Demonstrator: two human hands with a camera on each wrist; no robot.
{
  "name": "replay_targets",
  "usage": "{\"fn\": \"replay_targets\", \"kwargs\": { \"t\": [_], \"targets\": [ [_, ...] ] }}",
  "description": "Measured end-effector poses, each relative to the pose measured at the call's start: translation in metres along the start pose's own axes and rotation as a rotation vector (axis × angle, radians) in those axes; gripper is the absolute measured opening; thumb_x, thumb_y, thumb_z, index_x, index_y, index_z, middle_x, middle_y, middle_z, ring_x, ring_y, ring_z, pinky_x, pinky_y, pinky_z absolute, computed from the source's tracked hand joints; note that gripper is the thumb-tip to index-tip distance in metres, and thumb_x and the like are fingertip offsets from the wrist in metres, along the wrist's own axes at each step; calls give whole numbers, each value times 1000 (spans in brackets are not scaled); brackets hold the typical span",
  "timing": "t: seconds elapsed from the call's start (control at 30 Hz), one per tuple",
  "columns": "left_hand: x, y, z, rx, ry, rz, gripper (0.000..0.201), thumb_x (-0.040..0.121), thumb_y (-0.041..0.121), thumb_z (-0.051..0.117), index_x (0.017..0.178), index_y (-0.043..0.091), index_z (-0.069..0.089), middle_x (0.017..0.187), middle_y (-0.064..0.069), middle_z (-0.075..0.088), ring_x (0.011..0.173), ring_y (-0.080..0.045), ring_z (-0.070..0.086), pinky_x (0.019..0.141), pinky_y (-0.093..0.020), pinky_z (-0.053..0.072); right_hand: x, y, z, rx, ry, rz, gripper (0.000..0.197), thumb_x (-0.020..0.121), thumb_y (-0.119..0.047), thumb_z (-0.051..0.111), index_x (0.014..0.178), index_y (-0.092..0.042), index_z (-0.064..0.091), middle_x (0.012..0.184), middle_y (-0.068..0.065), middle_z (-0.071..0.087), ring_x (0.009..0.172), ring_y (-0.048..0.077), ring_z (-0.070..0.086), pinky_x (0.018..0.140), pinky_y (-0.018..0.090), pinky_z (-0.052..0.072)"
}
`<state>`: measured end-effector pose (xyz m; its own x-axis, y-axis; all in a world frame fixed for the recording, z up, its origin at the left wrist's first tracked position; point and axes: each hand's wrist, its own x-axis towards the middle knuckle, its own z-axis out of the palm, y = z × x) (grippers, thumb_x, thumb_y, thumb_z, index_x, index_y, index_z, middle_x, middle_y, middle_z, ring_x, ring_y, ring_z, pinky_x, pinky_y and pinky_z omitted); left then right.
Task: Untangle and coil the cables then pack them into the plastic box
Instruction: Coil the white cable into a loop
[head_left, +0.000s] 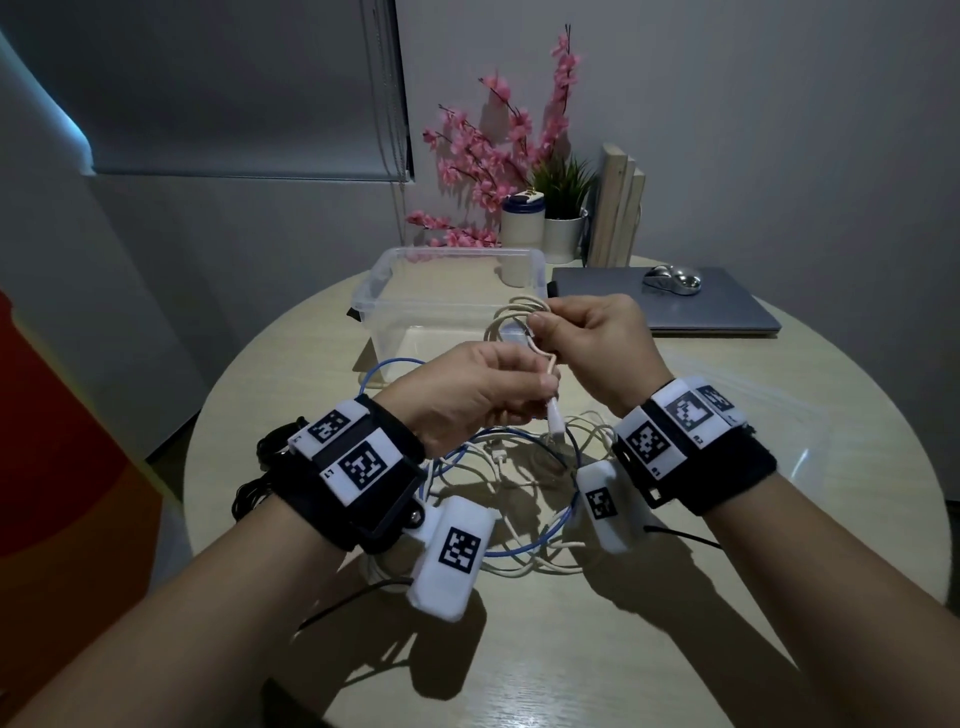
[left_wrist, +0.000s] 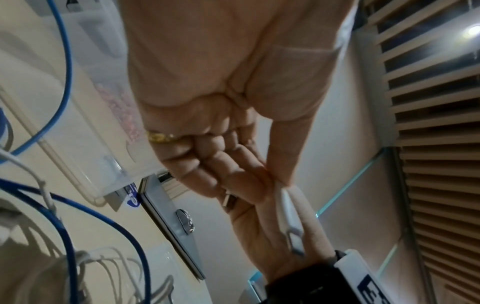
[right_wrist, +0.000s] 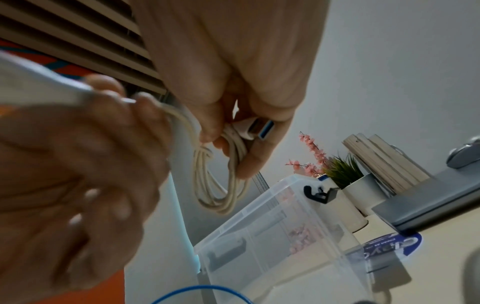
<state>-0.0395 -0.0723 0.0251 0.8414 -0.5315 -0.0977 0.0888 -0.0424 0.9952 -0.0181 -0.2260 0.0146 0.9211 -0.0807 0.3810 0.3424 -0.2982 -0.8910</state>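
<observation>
The left hand (head_left: 475, 387) pinches the free end of a braided cream cable (head_left: 524, 332) above the round table (head_left: 779, 545). The right hand (head_left: 597, 338) curls around the cable's coiled loops. Behind sits the clear plastic box (head_left: 384, 280), lidless; blue and white cables (head_left: 524, 499) lie tangled below.

Cream cable (head_left: 511, 322), blue cable (head_left: 395, 366), clear plastic box (head_left: 395, 291), pink blossoms (head_left: 498, 150).
</observation>
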Motion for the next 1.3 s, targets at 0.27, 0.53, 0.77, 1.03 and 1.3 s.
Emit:
{"fn": "replay_targets", "kwargs": {
  "t": [0.27,0.53,0.77,1.03,1.3],
  "targets": [
    [-6,-5,-16,358,-194,-84,18,79,9,73,70,16,60,69,-4,64,63,-13,58,63,-26,36,5,3,-9,56,67,51,11,89,-16,63,91,-18,74,79,20,71,73,37,69,70,48,59],
    [5,-5,-44,627,301,-125,23,85,0,58,67,13,50,60,-9,59,46,-14,57,45,-21,42,0,-6,-12,126,17,118,18,95,-11,54,100,-2,68,79,23,62,73,41,67,66,54,58],
    [12,-2,-47,211,505,96,20,90,-2,57,75,10,51,67,-15,64,60,-21,67,61,-31,57,-3,-11,-12,211,-70,187,17,94,-9,54,98,3,66,75,19,57,60,29,63,67,57,57],
    [14,6,-25,-412,367,103,8,95,1,48,99,3,55,57,-8,65,50,-11,63,49,-24,54,-4,-16,-7,336,-104,232,23,95,-13,55,102,7,63,68,9,58,50,16,62,58,41,59],
    [7,1,-19,-207,125,-12,26,95,22,51,116,11,62,119,-11,67,107,-19,66,81,-38,51,-1,-15,-12,374,-32,227,28,92,-18,58,107,5,65,84,21,63,64,25,62,56,36,55]
  ]
}}
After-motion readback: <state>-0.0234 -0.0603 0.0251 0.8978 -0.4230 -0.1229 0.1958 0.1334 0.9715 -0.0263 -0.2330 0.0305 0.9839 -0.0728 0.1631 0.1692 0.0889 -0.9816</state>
